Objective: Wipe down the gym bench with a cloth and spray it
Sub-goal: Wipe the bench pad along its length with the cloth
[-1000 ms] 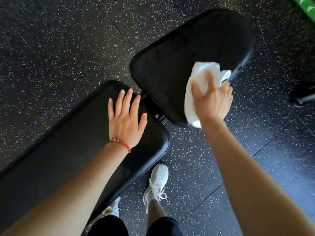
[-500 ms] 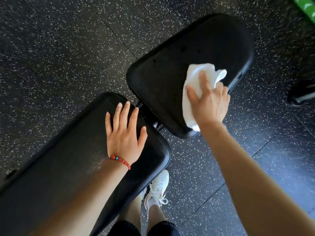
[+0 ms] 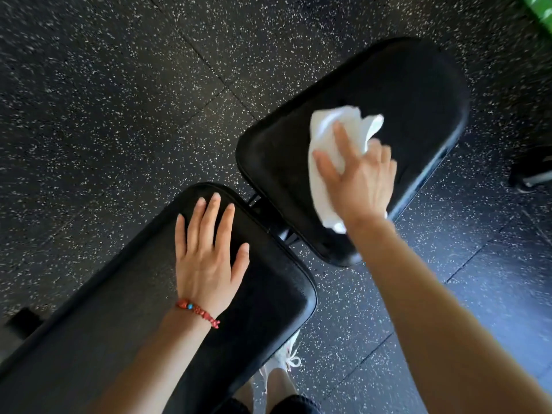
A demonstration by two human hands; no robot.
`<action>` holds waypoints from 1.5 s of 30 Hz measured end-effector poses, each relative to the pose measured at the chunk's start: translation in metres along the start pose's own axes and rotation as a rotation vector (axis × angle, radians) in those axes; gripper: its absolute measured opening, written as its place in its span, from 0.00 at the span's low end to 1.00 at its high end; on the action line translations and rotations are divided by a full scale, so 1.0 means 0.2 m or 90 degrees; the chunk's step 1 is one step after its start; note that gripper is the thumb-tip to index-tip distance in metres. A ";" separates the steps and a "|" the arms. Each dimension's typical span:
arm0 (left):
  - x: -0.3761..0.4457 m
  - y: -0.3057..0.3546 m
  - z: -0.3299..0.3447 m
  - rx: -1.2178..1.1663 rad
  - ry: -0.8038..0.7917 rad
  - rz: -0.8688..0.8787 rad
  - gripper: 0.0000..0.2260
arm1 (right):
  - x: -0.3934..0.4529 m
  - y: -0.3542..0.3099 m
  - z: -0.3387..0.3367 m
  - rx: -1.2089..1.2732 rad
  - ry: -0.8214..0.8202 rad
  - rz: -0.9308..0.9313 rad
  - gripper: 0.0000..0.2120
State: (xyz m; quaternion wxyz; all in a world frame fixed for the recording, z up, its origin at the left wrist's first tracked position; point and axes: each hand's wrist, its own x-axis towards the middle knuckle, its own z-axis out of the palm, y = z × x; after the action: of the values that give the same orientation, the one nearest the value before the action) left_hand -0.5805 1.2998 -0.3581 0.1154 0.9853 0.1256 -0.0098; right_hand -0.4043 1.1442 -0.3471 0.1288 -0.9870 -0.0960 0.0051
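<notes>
A black padded gym bench lies below me in two parts: the long back pad [image 3: 104, 324] at lower left and the shorter seat pad [image 3: 403, 91] at upper right, joined by a metal bracket [image 3: 268, 213]. My right hand [image 3: 361, 177] presses a crumpled white cloth [image 3: 331, 127] onto the seat pad, fingers spread over it. With its fingers apart and nothing in it, my left hand [image 3: 209, 252] rests flat near the end of the back pad; a red bead bracelet [image 3: 198, 312] circles that wrist. No spray bottle is in view.
Black speckled rubber floor tiles [image 3: 119, 100] surround the bench. My white shoe [image 3: 286, 357] stands beside the back pad. A dark object with a metal part [image 3: 531, 171] sits at the right edge, something green [image 3: 537, 7] at top right, a bench foot [image 3: 21, 321] at left.
My right hand has slid the cloth leftward and toward the middle of the seat pad. The view has shifted, so the bench sits lower in frame. My left hand stays flat on the back pad.
</notes>
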 end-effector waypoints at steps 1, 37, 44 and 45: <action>0.01 -0.01 0.00 0.003 -0.003 0.006 0.24 | 0.10 0.00 0.01 -0.003 0.006 0.036 0.24; 0.61 0.51 0.06 -0.035 -0.028 0.045 0.26 | 0.61 0.18 -0.03 -0.013 -0.063 -0.070 0.23; 0.61 0.54 0.11 0.007 -0.022 0.030 0.27 | 0.71 0.53 -0.10 0.026 -0.012 0.066 0.22; 0.61 0.54 0.11 0.009 -0.021 0.029 0.27 | 0.70 0.55 -0.10 0.031 -0.007 0.087 0.22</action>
State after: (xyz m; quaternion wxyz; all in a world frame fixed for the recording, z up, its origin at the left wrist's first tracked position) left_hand -0.4350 1.2230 -0.3618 0.1104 0.9884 0.1010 -0.0245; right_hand -0.2456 1.0610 -0.3548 0.1519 -0.9877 -0.0287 0.0215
